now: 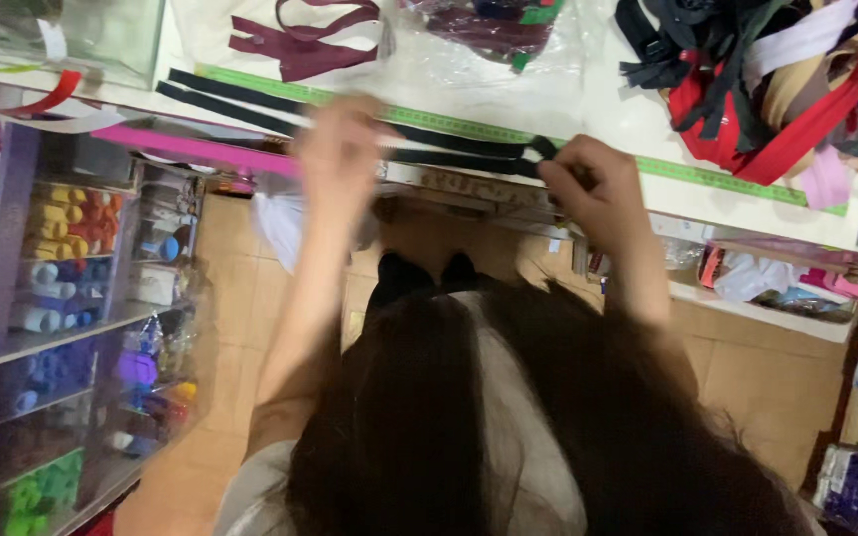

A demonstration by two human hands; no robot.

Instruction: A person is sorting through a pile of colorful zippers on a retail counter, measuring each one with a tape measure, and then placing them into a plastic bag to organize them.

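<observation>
Black zipper [350, 124] along the green measuring tape [469, 127], right hand [593, 189] fingers pinching its end, left hand [340, 149] blurred, grip unclear.

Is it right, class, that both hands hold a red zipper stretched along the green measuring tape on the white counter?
Not quite: the zipper is black, not red. The head view shows the left hand and right hand holding it along the green measuring tape on the white counter.

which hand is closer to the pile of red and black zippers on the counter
Right. The right hand pinches the black zipper's end, just left of the zipper pile. The left hand is farther left along that zipper.
</observation>
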